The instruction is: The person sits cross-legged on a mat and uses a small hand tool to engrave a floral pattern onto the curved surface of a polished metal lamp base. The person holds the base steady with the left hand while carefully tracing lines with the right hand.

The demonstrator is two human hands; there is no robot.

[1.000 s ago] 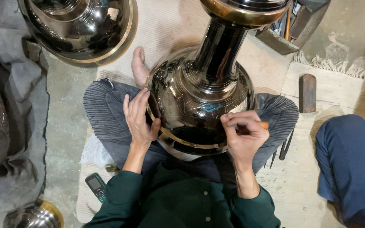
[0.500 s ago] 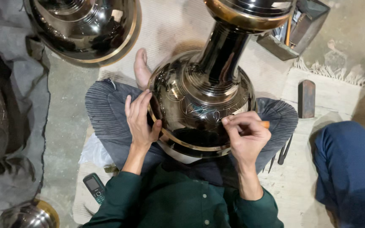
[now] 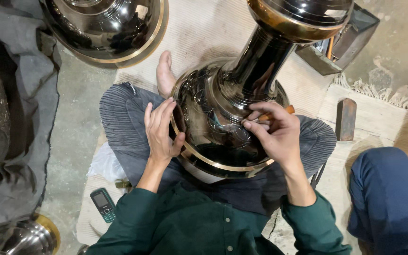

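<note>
A large glossy black metal vase (image 3: 223, 118) with brass-coloured bands lies across my lap, its long neck and flared mouth (image 3: 298, 16) pointing away from me. My left hand (image 3: 161, 130) rests flat against the vase's left side, fingers together and pointing up. My right hand (image 3: 275, 132) is closed around a thin tool with an orange wooden handle (image 3: 286, 110), its tip pressed on the curved shoulder of the vase, where faint engraved lines show.
Another black-and-brass vessel (image 3: 105, 28) lies at the top left. Grey cloth (image 3: 24, 118) covers things on the left. A small mobile phone (image 3: 102, 204) lies on the mat by my left knee. A dark block (image 3: 345, 119) and another person's blue-clad leg (image 3: 388, 198) are at right.
My right hand has moved up from the vase's lower brass band to its shoulder with the tool. The left hand stays on the vase's side.
</note>
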